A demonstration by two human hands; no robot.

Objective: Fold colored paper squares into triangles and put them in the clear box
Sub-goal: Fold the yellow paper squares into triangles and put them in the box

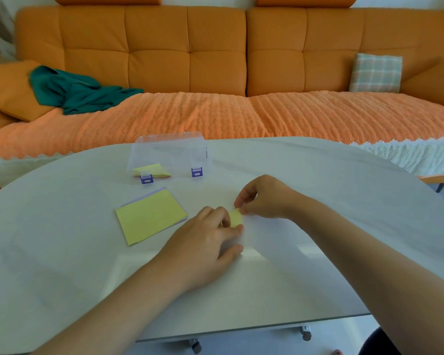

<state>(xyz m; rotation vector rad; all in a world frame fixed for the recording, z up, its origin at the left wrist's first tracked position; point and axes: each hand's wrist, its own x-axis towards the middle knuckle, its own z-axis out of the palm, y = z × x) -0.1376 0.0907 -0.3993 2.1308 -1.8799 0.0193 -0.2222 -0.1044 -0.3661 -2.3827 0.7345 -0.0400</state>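
A small folded yellow paper [235, 218] lies on the white table [318, 201] between my two hands. My left hand [205, 239] covers most of it, and its fingertips hold the paper's near edge. My right hand [263, 197] pinches the paper's far corner between thumb and forefinger. To the left lies a stack of paper squares [150, 216] with a yellow sheet on top and a lilac one showing beneath. Behind it stands the clear box [169, 156] with purple latches, its lid up, holding folded yellow and orange pieces [151, 170].
An orange sofa [215, 60] with a knitted orange throw runs behind the table. A green cloth [75, 90] lies on its left side and a checked cushion [376, 73] on its right. The table's near edge curves below my forearms.
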